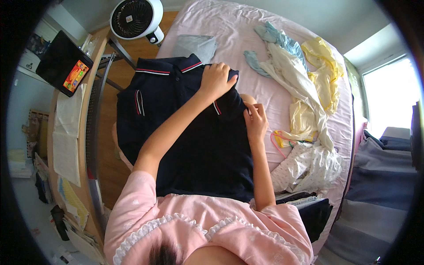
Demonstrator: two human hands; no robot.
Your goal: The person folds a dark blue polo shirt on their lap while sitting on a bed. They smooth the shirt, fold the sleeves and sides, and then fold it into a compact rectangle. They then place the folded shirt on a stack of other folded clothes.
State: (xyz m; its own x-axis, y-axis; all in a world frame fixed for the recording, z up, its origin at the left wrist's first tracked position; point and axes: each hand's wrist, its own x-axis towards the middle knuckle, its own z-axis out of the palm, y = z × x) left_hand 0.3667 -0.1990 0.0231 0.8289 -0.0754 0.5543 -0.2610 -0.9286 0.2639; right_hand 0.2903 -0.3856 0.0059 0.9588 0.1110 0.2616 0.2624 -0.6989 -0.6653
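A dark navy polo shirt [185, 132] lies spread across my lap, its collar and sleeve cuffs edged with red and white stripes. My left hand [217, 79] reaches across it, fingers curled over the shoulder on the right, beside the collar; the thumb sticks out to the right. Lower down, my right hand [256, 121] pinches the shirt's right edge beside the sleeve. Part of a bare knee [248, 98] shows just above that hand. The undersides of the left fingers are hidden.
Right of me on the pink bedsheet [232, 33] lie yellow clothing [323, 76], a cream garment [288, 66], a pink hanger [278, 145] and folded dark clothes [314, 215]. A grey folded cloth [195, 46] lies beyond the collar. Leftward are a fan [135, 20], desk [54, 132] and tablet [64, 63].
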